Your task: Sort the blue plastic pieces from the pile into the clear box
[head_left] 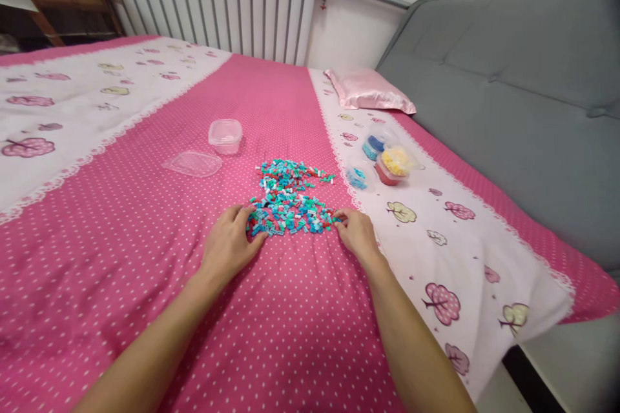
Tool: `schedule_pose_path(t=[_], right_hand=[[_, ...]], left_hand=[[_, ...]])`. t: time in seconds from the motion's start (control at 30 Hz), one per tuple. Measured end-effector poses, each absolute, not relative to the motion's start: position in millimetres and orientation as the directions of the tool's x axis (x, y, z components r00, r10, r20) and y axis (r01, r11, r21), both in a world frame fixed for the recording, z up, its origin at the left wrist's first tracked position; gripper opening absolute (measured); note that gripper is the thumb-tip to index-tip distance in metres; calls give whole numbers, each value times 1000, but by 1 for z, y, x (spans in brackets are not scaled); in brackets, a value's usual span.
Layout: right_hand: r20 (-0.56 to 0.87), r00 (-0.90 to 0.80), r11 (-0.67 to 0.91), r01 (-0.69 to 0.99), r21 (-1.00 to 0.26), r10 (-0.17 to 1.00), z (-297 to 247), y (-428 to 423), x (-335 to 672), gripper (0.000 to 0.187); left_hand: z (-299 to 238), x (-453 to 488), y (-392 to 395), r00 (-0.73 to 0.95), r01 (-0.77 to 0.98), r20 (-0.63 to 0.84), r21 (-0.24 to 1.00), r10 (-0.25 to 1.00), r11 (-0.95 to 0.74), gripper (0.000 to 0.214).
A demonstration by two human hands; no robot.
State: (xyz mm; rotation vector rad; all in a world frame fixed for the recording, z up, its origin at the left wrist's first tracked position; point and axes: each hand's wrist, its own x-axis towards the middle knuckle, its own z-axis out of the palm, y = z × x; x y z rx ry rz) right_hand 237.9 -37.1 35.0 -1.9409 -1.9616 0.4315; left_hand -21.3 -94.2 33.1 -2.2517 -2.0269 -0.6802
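Head view: the pile of small coloured pieces (290, 208) lies on the pink sheet (271, 348), between the two hands.
I see the left hand (227, 242) half open, its thumb and fingers curved around the pile's left edge, with no firm hold on anything. The right hand (359, 237) is at the right edge, fingers loosely bent near the thumb; whether it pinches a piece, I cannot tell.

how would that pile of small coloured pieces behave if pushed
The pile of small coloured pieces would likely break up and scatter, since the pieces lie loose. Each is probably light, being tiny. They seem unlikely to roll far, as many look oblong and the pink dotted cloth is wrinkled.
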Motion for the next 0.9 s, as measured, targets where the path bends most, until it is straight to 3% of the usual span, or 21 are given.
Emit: schedule_pose_path(t=[0.27,0.47,0.9], right_hand=[[72,-28,54,914,-402,997,31,-37,236,41],[92,-131,157,906,-393,987,31,-38,234,41],[87,-125,149,904,-399,988,29,-35,234,40]], left_hand=[[29,-24,-90,21,936,254,334,967,-108,55],[28,-23,-90,106,904,266,377,958,-204,46],[28,-25,-91,194,875,311,373,930,-307,35]])
